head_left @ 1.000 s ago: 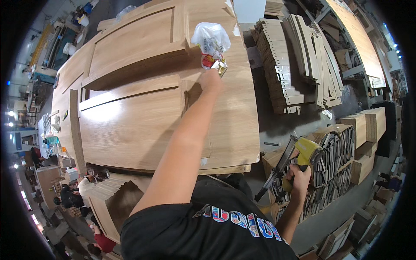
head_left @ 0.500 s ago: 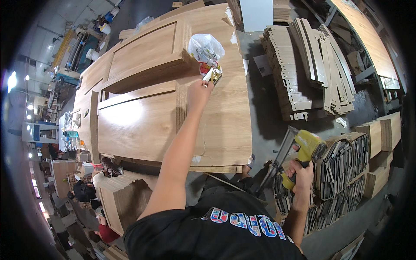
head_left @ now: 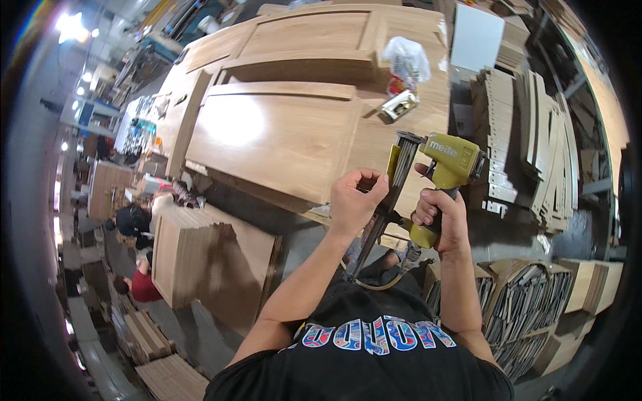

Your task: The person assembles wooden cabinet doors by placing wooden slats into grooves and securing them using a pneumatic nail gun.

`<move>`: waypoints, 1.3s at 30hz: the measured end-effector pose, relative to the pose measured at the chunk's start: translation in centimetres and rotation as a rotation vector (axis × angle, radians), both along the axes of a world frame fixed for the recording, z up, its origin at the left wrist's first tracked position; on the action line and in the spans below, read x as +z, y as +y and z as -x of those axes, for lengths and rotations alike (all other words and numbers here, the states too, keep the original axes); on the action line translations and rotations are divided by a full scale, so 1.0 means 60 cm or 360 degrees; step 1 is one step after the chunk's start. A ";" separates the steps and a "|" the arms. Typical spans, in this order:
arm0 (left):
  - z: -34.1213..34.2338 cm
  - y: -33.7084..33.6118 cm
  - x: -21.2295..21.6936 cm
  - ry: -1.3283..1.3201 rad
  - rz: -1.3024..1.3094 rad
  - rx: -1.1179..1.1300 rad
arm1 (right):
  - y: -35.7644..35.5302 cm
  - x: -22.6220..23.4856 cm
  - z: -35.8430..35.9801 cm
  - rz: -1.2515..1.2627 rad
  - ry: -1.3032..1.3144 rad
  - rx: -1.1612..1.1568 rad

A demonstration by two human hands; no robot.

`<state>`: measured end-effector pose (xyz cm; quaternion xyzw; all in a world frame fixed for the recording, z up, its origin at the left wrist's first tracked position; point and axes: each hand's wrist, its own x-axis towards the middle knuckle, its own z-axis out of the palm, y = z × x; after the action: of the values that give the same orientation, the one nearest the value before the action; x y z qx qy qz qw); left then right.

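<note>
Right hand [head_left: 443, 219]: closed round the handle of the nail gun [head_left: 456, 159], so I judge it carries most of the weight.
Nail gun: up before my chest, off the table [head_left: 433, 115]; its magazine [head_left: 369, 247] slants down toward my shirt, which likely suits reaching it from my left.
Left hand [head_left: 358, 200]: thumb and fingertips drawn together beside the magazine; the view is too poor to tell whether they pinch the yellow strip [head_left: 393, 162] just above them.
Hose [head_left: 386, 285]: loops below the handle, apart from my left fingers.
Box [head_left: 400, 105]: on the table's bare right part, beside the bag [head_left: 409, 60], handy there, I'd say.
Panel [head_left: 281, 137]: lies left of the box, leaving it room.
</note>
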<state>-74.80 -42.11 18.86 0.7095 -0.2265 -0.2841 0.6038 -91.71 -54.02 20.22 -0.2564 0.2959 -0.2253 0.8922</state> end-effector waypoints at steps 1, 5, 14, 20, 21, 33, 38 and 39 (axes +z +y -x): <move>-0.009 0.021 -0.003 -0.0135 -0.0008 0.0069 | 0.017 0.004 -0.019 0.0003 0.0009 0.0042; -0.066 0.120 -0.020 -0.0602 -0.0046 0.0290 | 0.095 0.013 -0.096 0.0008 0.0022 0.0191; -0.219 0.359 -0.010 -0.0918 -0.0228 0.0348 | 0.316 0.003 -0.270 -0.0062 -0.0030 0.0360; -0.336 0.498 -0.023 0.0180 0.0075 0.0246 | 0.444 -0.010 -0.387 -0.0319 0.0001 0.0432; -0.356 0.514 -0.030 0.0073 0.0003 0.0255 | 0.462 -0.010 -0.406 -0.0359 0.0014 0.0448; -0.536 0.817 0.036 -0.0052 0.0288 -0.1027 | 0.450 -0.094 -0.641 -0.1074 -0.0328 0.0595; -0.582 0.798 0.045 0.0369 0.0678 -0.0727 | 0.440 -0.097 -0.767 -0.1172 -0.0562 0.0653; -0.599 0.792 0.048 0.0317 0.0707 -0.0677 | 0.437 -0.097 -0.791 -0.1186 -0.0577 0.0655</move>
<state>-38.88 5.41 21.74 0.4658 -0.3660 -0.4157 0.6901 -44.27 -27.81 14.41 0.0719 0.1390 0.0369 0.9870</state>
